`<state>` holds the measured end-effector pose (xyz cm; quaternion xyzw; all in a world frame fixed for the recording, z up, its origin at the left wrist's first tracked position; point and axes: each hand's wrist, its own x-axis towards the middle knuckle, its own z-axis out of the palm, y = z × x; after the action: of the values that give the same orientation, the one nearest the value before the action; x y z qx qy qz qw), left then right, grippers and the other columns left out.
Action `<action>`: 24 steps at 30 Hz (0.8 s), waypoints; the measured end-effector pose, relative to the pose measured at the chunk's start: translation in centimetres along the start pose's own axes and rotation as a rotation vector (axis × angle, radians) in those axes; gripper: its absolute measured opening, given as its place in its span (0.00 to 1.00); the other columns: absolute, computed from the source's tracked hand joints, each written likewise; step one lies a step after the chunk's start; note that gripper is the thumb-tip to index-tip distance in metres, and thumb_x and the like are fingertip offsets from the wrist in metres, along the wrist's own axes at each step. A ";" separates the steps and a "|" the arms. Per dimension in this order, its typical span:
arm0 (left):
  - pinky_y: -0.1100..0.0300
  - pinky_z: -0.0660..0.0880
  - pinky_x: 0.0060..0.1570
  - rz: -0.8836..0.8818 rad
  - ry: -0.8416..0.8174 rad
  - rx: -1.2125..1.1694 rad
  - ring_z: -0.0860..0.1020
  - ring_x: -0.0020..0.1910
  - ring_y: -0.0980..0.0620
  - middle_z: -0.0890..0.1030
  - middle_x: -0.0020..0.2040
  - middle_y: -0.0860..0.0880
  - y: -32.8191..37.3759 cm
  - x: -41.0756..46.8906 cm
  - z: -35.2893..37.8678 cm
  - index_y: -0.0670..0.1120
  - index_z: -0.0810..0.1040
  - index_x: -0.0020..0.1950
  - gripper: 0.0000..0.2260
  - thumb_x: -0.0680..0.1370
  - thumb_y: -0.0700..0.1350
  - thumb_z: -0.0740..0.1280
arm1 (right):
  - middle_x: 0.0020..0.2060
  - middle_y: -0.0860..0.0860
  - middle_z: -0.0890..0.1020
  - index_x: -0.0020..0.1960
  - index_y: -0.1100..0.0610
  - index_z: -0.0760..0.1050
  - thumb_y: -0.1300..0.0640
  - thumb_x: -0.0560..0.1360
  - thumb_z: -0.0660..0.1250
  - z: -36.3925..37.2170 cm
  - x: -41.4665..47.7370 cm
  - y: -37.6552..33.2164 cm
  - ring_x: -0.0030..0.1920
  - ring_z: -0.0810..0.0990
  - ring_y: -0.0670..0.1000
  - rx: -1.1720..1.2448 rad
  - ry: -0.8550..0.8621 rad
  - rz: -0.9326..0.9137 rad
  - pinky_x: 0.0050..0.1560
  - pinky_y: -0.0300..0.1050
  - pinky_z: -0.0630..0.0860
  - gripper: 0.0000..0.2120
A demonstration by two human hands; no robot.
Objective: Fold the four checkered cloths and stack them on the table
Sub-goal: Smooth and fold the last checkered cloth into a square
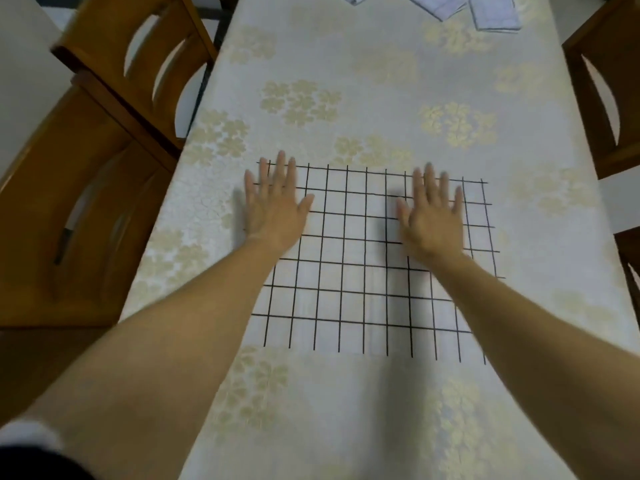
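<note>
Checkered cloth (pixel 363 271) lies spread flat on the table (pixel 346 81), mid-width, close to the person. Left hand (pixel 273 206) is over its far left corner and right hand (pixel 433 216) over its far right part, all fingers straight and splayed, gripping nothing (blur hides actual contact). Likely smoothing before the first fold: sweep outward to the edges, then match corners along the grid lines. Pale cloths (pixel 491 12) sit at the far end.

Left hand (pixel 273 206), right hand (pixel 433 213): flat, fingers spread.
</note>
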<state>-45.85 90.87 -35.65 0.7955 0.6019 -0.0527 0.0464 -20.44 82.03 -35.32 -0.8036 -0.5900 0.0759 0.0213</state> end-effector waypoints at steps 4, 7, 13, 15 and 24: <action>0.41 0.41 0.80 0.189 0.062 -0.093 0.41 0.83 0.45 0.40 0.84 0.50 6.6 -7.9 0.4 0.48 0.40 0.84 0.28 0.86 0.53 0.46 | 0.82 0.51 0.46 0.83 0.55 0.44 0.46 0.85 0.46 1.8 -6.5 -6.2 0.81 0.43 0.56 0.074 -0.002 -0.204 0.80 0.58 0.39 0.29; 0.39 0.41 0.79 0.183 -0.061 -0.095 0.40 0.83 0.46 0.40 0.84 0.52 6.2 -11.4 3.7 0.52 0.39 0.84 0.29 0.85 0.59 0.43 | 0.82 0.48 0.44 0.83 0.51 0.43 0.45 0.85 0.45 4.5 -10.4 -4.4 0.82 0.41 0.54 0.072 -0.121 -0.171 0.79 0.58 0.39 0.29; 0.36 0.37 0.78 0.151 -0.102 -0.105 0.33 0.81 0.45 0.33 0.82 0.54 4.7 -11.6 4.2 0.54 0.33 0.82 0.33 0.82 0.67 0.37 | 0.81 0.45 0.37 0.81 0.44 0.35 0.33 0.81 0.38 3.1 -11.5 4.7 0.80 0.34 0.53 0.042 -0.143 0.109 0.79 0.59 0.37 0.33; 0.36 0.36 0.77 0.121 -0.125 -0.092 0.31 0.80 0.43 0.31 0.81 0.52 4.0 -11.9 4.0 0.52 0.31 0.82 0.35 0.80 0.70 0.35 | 0.81 0.47 0.38 0.81 0.46 0.36 0.32 0.80 0.38 2.4 -11.8 7.7 0.81 0.35 0.54 0.049 -0.167 0.214 0.79 0.60 0.38 0.34; 0.40 0.35 0.78 0.327 -0.047 -0.060 0.36 0.82 0.46 0.38 0.84 0.53 6.5 -7.8 3.5 0.56 0.38 0.83 0.33 0.81 0.69 0.38 | 0.68 0.62 0.69 0.72 0.62 0.65 0.34 0.72 0.70 -1.0 -8.2 8.7 0.68 0.66 0.65 0.206 0.001 0.609 0.65 0.58 0.67 0.41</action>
<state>-41.77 81.21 -37.92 0.8795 0.4647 -0.0450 0.0923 -14.51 71.61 -34.57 -0.9368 -0.3116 0.1378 0.0791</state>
